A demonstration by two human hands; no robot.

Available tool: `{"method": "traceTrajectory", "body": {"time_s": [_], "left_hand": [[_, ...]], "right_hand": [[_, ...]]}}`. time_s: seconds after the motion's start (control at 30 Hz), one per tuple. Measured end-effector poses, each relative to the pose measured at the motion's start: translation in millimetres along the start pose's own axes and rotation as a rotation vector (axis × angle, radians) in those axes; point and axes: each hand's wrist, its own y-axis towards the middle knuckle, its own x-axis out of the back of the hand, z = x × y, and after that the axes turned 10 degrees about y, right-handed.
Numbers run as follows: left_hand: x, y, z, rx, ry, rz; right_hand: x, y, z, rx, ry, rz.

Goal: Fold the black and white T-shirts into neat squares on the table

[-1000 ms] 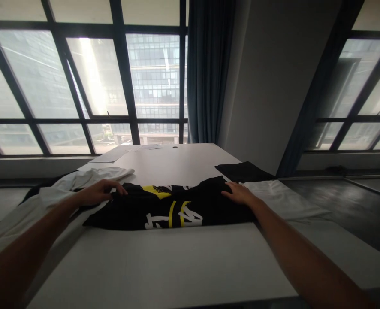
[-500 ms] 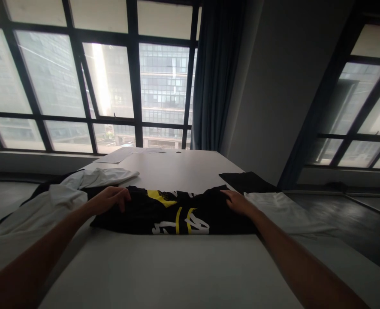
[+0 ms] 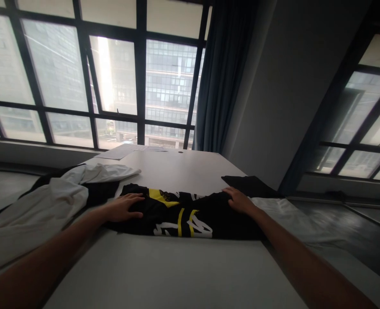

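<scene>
Black garment [image 3: 186, 218] lies under left grip [image 3: 125, 208] and right grip [image 3: 239, 201].

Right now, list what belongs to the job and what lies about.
In use: black fabric garment printed yellow and white; left hand, right hand upon it; white table.
Apparently idle: crumpled white cloth at left; flatter white cloth at right; flat black cloth; white paper sheets.

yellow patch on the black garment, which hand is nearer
Left. The left hand is on the black garment, just left of the yellow patch; the right hand is farther, rightward.
</scene>
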Motion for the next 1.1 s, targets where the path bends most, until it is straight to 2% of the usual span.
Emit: {"method": "traceTrajectory", "body": {"time_s": [0.17,0.27,0.37,0.47,0.53,0.6,0.7,0.8,0.9,0.97,1.1], "left_hand": [[9.2,-4.5,-7.6,0.071,0.034,0.082],[10.0,-7.6,-8.1,0.104,0.039,0.102],[8.8,-9.2,-6.5,0.119,0.030,0.083],[8.1,-9.6,-6.5,0.140,0.031,0.102],[7.9,-9.7,-7.3,0.139,0.027,0.099],[8.2,-9.4,-8.1,0.138,0.026,0.066],[10.4,-5.4,-7.9,0.158,0.032,-0.033],[15.5,7.4,-3.0,0.177,0.072,-0.162],[21.2,28.8,7.8,0.220,0.169,-0.242],[24.2,44.9,17.0,0.227,0.184,-0.240],[30.6,71.9,36.0,0.138,0.063,-0.108]], "right_hand": [[9.5,33.4,13.1,0.142,-0.061,0.169],[19.9,41.4,20.1,0.182,-0.193,0.171],[29.5,31.7,17.3,0.211,-0.310,0.002],[30.4,8.8,6.4,0.208,-0.369,-0.158],[27.7,-7.2,-1.6,0.192,-0.399,-0.124],[26.7,-19.2,-7.8,0.171,-0.416,-0.026],[31.3,-26.2,-12.6,0.079,-0.372,0.077],[36.0,-23.7,-16.7,0.007,-0.193,0.109],[31.7,-17.8,-26.1,-0.034,-0.024,0.024],[25.5,-14.2,-35.1,-0.069,0.001,-0.030],[17.4,-9.8,-49.1,-0.054,-0.029,-0.003]]}}
